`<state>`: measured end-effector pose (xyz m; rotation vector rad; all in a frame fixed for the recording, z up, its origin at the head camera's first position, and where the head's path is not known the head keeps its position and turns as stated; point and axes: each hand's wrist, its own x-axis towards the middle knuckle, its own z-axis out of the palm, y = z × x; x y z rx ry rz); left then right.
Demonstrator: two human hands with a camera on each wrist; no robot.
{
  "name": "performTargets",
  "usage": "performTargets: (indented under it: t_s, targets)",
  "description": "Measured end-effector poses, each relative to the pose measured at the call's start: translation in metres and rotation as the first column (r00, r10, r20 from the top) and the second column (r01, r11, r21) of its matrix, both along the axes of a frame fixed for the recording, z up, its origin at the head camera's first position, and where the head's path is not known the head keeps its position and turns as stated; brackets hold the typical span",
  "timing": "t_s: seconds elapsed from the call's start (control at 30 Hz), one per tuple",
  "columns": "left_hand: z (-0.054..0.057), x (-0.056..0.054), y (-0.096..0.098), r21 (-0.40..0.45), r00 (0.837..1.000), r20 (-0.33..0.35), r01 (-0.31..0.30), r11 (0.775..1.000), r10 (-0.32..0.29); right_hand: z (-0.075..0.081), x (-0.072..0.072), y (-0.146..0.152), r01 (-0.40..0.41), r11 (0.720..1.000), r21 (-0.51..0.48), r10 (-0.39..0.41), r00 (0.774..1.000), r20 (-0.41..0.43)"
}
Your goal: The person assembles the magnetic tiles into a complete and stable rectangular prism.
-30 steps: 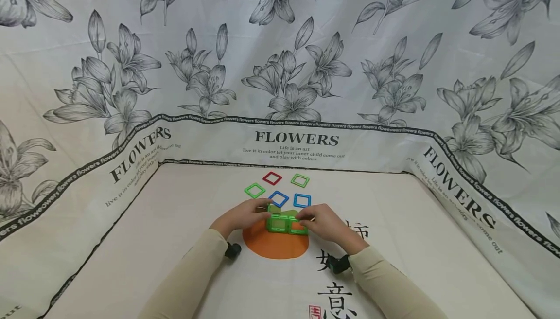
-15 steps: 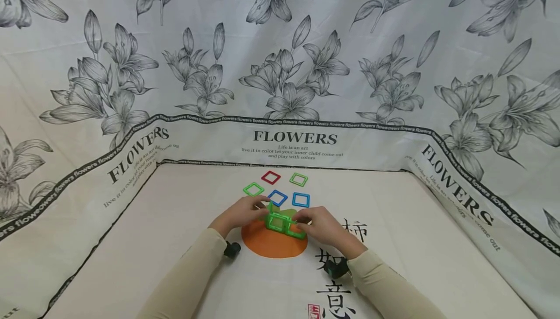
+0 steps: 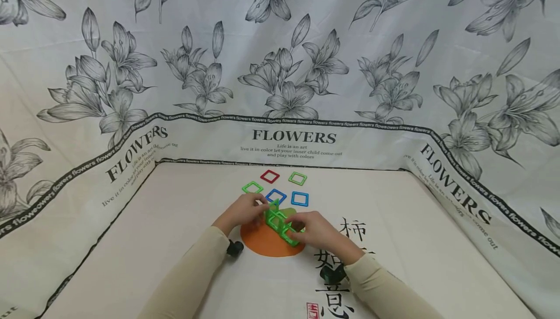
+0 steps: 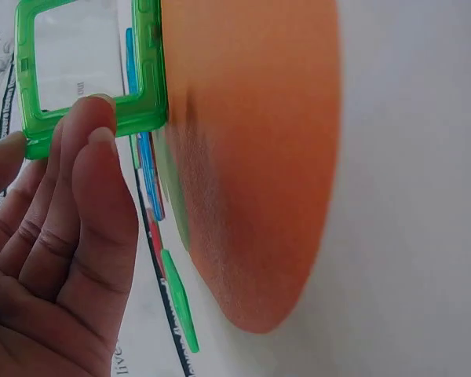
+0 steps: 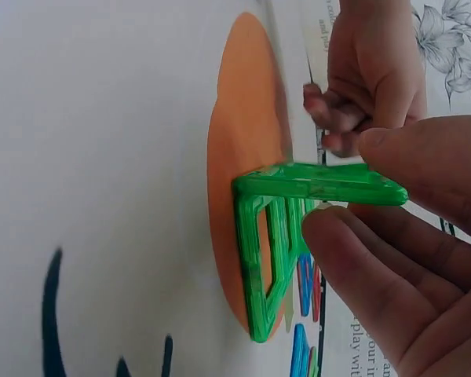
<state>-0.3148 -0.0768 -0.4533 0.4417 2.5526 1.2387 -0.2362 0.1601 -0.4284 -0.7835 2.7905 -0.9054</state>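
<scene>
Several green see-through square magnetic tiles (image 3: 276, 223) stand joined over the orange circle printed on the cloth. My left hand (image 3: 242, 212) is at their left end. In the left wrist view its thumb and fingers pinch the lower corner of a green tile (image 4: 150, 71). At the right end is my right hand (image 3: 316, 227). The right wrist view shows its thumb above and a finger below an upright green tile (image 5: 322, 185), pinching it. This tile meets another green tile (image 5: 250, 259) along an edge. Fingers partly hide the joints.
Loose square tiles lie beyond the joined ones: a red tile (image 3: 261, 176), two blue tiles (image 3: 293, 199) and two green tiles (image 3: 290, 178). Orange circle (image 3: 262, 246) and black characters (image 3: 353, 230) are printed on the cloth. Flowered curtain (image 3: 297, 136) surrounds the table.
The right end of the joined green tiles has swung toward the person, so the row now lies slantwise. My right hand moved nearer with it; my left hand has stayed nearly in place.
</scene>
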Motion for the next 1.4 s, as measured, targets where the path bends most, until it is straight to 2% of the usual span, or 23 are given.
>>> performTargets:
  t_s: [0.1, 0.23, 0.47, 0.67, 0.93, 1.03, 1.4]
  targets:
    - [0.0, -0.002, 0.002, 0.022, 1.0, 0.002, -0.004, 1.0, 0.003, 0.0, 0.002, -0.004, -0.026, 0.999, -0.018, 0.027, 0.999, 0.023]
    - [0.001, -0.006, 0.005, 0.024, 0.999, -0.032, -0.012, 1.0, 0.013, -0.002, 0.004, -0.009, -0.05, 0.998, -0.044, 0.052, 0.998, 0.042]
    - [0.0, -0.012, 0.012, 0.03, 0.998, -0.052, -0.028, 0.999, 0.03, -0.008, 0.005, -0.022, -0.075, 0.992, -0.102, 0.079, 0.996, 0.037]
    - [0.004, -0.009, 0.018, 0.015, 0.996, -0.05, -0.069, 0.998, 0.069, -0.015, 0.003, -0.034, -0.062, 0.989, -0.135, 0.064, 0.998, 0.014]
    - [0.005, -0.005, 0.022, -0.027, 0.984, -0.154, -0.097, 0.995, 0.092, -0.015, 0.0, -0.048, -0.049, 0.986, -0.157, 0.042, 0.998, -0.048]
    - [0.003, -0.004, 0.021, -0.023, 0.981, -0.174, -0.094, 0.995, 0.089, -0.015, -0.002, -0.05, -0.037, 0.989, -0.14, 0.027, 0.997, -0.068]
    - [-0.002, -0.004, 0.022, 0.001, 0.987, -0.153, -0.046, 0.999, 0.046, -0.013, -0.006, -0.049, -0.07, 0.989, -0.128, 0.058, 0.994, -0.098]
